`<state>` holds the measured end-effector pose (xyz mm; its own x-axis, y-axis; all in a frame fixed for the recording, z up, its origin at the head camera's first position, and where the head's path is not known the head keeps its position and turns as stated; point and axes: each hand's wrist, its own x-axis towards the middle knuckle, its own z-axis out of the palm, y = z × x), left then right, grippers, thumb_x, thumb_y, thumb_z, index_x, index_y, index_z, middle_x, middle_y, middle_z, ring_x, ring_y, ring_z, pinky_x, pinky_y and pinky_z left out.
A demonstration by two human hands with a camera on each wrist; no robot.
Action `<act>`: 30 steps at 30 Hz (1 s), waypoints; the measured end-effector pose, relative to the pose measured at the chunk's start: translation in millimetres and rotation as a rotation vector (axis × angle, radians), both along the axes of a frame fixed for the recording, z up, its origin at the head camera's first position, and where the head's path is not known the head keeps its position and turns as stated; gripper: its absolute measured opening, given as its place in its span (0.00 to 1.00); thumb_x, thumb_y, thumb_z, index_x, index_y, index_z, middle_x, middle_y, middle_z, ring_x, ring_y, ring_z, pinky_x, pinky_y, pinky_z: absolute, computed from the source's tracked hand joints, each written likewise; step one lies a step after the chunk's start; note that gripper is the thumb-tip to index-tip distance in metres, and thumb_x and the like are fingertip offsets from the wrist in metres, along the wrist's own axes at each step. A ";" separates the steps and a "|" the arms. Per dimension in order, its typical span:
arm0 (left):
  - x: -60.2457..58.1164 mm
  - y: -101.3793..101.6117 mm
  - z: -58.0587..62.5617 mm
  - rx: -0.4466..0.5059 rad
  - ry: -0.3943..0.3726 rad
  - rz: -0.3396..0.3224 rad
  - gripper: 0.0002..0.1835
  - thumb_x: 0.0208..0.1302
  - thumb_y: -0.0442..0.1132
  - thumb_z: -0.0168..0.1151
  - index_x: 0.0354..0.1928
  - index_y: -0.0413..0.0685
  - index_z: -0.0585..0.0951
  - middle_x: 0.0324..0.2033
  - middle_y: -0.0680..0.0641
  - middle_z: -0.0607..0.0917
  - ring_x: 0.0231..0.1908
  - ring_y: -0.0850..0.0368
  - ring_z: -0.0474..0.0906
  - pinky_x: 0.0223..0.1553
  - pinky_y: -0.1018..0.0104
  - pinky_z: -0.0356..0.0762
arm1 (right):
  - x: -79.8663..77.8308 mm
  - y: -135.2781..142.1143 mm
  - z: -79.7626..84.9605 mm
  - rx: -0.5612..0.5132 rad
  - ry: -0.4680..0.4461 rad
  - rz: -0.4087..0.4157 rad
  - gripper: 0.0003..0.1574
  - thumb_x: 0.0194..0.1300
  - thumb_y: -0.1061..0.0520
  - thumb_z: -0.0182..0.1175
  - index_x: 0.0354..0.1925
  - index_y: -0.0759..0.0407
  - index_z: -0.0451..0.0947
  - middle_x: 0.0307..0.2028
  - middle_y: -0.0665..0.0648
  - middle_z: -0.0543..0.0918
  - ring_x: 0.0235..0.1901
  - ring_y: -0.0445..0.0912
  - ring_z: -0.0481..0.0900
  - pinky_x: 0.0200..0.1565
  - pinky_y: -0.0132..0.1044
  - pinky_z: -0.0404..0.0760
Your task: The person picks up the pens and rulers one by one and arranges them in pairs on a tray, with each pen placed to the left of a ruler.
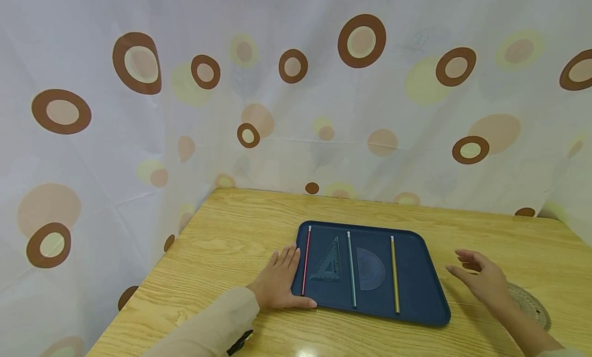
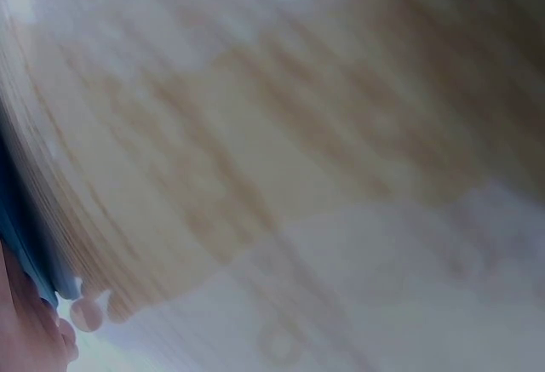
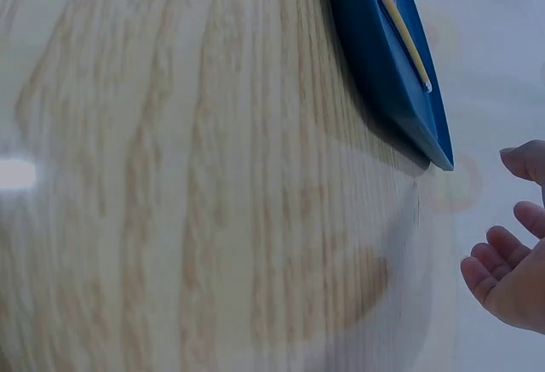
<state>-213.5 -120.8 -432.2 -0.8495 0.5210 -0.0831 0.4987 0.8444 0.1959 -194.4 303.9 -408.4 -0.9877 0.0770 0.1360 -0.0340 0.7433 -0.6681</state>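
Observation:
A dark blue tray (image 1: 418, 275) lies on the wooden table. On it, from left to right, are a red pencil (image 1: 306, 262), a clear set square (image 1: 328, 267), a green pencil (image 1: 352, 269), a clear half-round protractor (image 1: 370, 269) and a yellow pencil (image 1: 395, 275). My left hand (image 1: 279, 280) rests along the tray's left edge with straight fingers, its thumb at the front corner. Off the tray's right side, my right hand (image 1: 481, 277) hovers with loosely bent fingers, holding nothing. Partly hidden behind that forearm lies a round, marked, translucent disc (image 1: 532, 308).
The wooden table (image 1: 231, 233) extends to a curtain (image 1: 296, 105) with a circle pattern at the back and sides. A dark band (image 1: 240, 341) shows under the left sleeve (image 1: 217, 321).

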 end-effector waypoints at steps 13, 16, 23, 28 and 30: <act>-0.8 0.8 -1.2 -0.014 -0.001 0.009 0.62 0.48 0.78 0.49 0.73 0.41 0.43 0.73 0.41 0.43 0.73 0.47 0.39 0.71 0.48 0.43 | 5.3 17.4 3.3 0.028 -0.063 0.014 0.40 0.66 0.46 0.55 0.62 0.75 0.58 0.56 0.80 0.65 0.50 0.68 0.68 0.35 0.38 0.79; -0.7 0.9 -0.9 -0.015 -0.002 0.008 0.62 0.48 0.78 0.49 0.73 0.41 0.43 0.73 0.41 0.44 0.73 0.47 0.39 0.71 0.48 0.43 | 7.6 21.0 3.4 0.049 -0.055 0.014 0.39 0.66 0.46 0.56 0.61 0.75 0.60 0.55 0.79 0.66 0.46 0.59 0.71 0.33 0.28 0.76; -0.4 0.8 0.0 -0.018 0.005 0.007 0.62 0.48 0.78 0.49 0.73 0.41 0.43 0.73 0.41 0.44 0.73 0.47 0.40 0.71 0.48 0.43 | 9.8 29.2 3.6 0.077 -0.079 0.019 0.40 0.66 0.45 0.55 0.62 0.75 0.59 0.56 0.81 0.65 0.47 0.61 0.70 0.37 0.35 0.79; -0.1 0.7 0.2 -0.018 0.004 0.007 0.62 0.49 0.77 0.49 0.73 0.41 0.43 0.73 0.41 0.44 0.73 0.47 0.39 0.71 0.48 0.43 | 10.9 37.9 -0.9 0.075 -0.092 0.020 0.42 0.66 0.44 0.54 0.62 0.75 0.58 0.56 0.80 0.65 0.47 0.47 0.72 0.36 0.33 0.78; -0.2 0.9 0.2 -0.017 0.001 0.007 0.62 0.49 0.77 0.49 0.73 0.41 0.43 0.73 0.41 0.43 0.73 0.47 0.39 0.71 0.48 0.43 | 11.6 41.6 -3.1 0.069 -0.080 0.017 0.41 0.66 0.44 0.55 0.62 0.74 0.59 0.56 0.79 0.65 0.42 0.27 0.67 0.33 0.23 0.73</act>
<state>-213.8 -119.9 -432.0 -0.8535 0.5132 -0.0906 0.4926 0.8512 0.1809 -182.8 345.5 -411.5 -0.9967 0.0531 0.0606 0.0045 0.7873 -0.6165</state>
